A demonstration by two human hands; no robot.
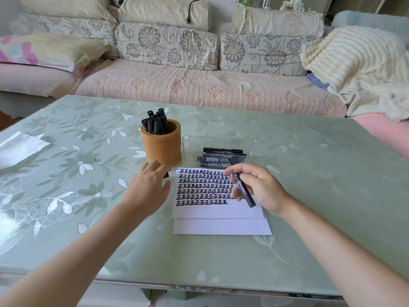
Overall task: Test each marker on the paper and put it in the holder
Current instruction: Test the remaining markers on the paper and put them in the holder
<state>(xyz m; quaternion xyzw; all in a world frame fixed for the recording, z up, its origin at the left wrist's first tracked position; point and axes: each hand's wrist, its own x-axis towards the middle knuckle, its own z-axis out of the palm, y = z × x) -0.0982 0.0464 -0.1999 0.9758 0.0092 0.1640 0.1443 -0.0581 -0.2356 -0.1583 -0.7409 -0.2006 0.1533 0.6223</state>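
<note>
The marker [248,197] was slim and black with pale print. My right hand [263,187] pinched it, tip over the top rows on the paper [217,211]. My left hand [147,187] hovered, fingers extended, by the holder [162,147] on the bench [309,196]; I couldn't tell if it held anything.

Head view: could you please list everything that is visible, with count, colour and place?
holder: one, orange-brown, on table
markers in holder: several, black, upright
tray: one, clear, right of holder
markers in tray: several, black, lying flat
paper: two sheets, white, before tray; top one bears black characters
table: one, pale green, leaf pattern
sofa: one, pink floral, behind table
blanket: one, cream, on sofa's right
left hand: one, reaching toward holder's base
right hand: one, gripping a black marker over paper
</note>
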